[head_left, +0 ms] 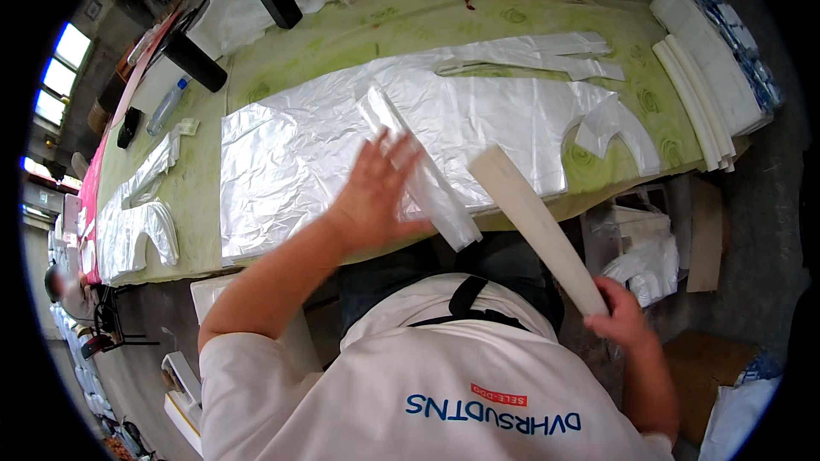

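A long, flat off-white strip (538, 226) is gripped at its lower end by my right hand (619, 314), its far end slanting up and left over the table's front edge. My left hand (376, 192) has its fingers spread over a narrow folded piece of white plastic film (431, 179); whether it touches the film I cannot tell. That folded piece lies slantwise, its near end hanging past the edge. Beneath it spreads a wrinkled, shiny white plastic sheet (299, 154), cut with strap-like ends at the right, like an apron.
A green patterned cloth (367, 30) covers the table. On its left lie another cut plastic piece (141, 222), a clear bottle (166, 107) and a black cylinder (195, 60). White rolls (696, 102) and stacked packs (722, 51) line the right end. Below stands a box of plastic (636, 243).
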Tool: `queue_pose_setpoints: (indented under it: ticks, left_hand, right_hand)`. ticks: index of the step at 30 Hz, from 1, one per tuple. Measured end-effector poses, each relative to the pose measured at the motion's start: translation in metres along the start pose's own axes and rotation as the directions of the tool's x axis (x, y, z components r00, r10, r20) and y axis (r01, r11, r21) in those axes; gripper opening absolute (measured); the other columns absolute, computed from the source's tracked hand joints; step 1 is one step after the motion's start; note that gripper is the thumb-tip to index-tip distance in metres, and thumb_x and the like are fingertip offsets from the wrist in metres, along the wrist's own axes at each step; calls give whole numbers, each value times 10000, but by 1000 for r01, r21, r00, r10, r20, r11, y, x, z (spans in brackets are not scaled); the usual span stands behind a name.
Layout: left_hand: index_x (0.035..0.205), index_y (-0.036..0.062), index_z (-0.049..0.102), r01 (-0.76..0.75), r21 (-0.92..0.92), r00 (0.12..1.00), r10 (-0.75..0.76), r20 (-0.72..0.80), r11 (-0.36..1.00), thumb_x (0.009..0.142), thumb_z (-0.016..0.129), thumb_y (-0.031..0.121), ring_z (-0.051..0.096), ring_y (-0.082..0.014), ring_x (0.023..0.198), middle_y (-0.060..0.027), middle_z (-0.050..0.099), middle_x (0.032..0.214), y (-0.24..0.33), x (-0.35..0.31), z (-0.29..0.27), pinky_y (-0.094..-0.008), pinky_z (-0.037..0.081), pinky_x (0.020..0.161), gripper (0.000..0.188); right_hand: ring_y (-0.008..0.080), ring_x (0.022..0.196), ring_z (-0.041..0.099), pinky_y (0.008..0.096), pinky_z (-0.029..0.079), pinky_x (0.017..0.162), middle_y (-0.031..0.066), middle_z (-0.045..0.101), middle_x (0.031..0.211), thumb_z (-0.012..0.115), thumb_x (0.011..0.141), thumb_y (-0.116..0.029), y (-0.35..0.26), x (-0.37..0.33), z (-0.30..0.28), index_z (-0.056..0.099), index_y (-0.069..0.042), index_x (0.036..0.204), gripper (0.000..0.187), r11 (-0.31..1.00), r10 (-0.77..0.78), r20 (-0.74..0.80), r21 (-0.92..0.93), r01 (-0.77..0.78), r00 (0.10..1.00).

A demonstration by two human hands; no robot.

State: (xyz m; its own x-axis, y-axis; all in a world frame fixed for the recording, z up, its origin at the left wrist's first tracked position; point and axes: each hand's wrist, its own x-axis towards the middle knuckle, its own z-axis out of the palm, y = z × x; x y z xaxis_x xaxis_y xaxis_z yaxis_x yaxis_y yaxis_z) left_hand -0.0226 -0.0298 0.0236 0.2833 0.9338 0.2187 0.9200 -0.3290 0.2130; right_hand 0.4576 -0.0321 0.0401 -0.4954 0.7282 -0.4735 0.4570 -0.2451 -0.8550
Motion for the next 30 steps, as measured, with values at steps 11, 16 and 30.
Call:
queue_pose_setpoints:
  ticks: [11, 16, 30]
  left_hand:
    - [1408, 152, 541, -220, -92, 971, 227, 80, 971, 767, 775, 152, 431, -316, 1408, -48, 510, 1488, 20, -43, -2, -525, 300, 1201, 682]
    - [1397, 149, 565, -162, -66, 986, 164, 22, 985, 758, 734, 102, 456, -313, 1377, -51, 530, 1455, 31, -37, 2, -514, 315, 1194, 663]
    - [1337, 234, 642, 19, -355, 1000, -11, 24, 935, 849, 691, 179, 470, -315, 1320, -110, 475, 1382, 44, -49, -3, -616, 218, 1195, 494]
  right_hand:
    - [362, 1037, 613, 435, 504, 917, 155, 644, 1092, 751, 798, -249, -127, 167, 27, 643, -95, 1265, 504, 395, -558, 209, -785, 478, 803]
    - [368, 1030, 613, 444, 507, 918, 160, 645, 1065, 741, 788, -237, -134, 221, 14, 644, -104, 1275, 514, 401, -645, -17, -859, 319, 764]
    - [331, 1199, 549, 481, 424, 1028, 83, 619, 1227, 772, 704, -107, -114, 176, 141, 643, -114, 1124, 440, 221, -847, 297, -557, 800, 441]
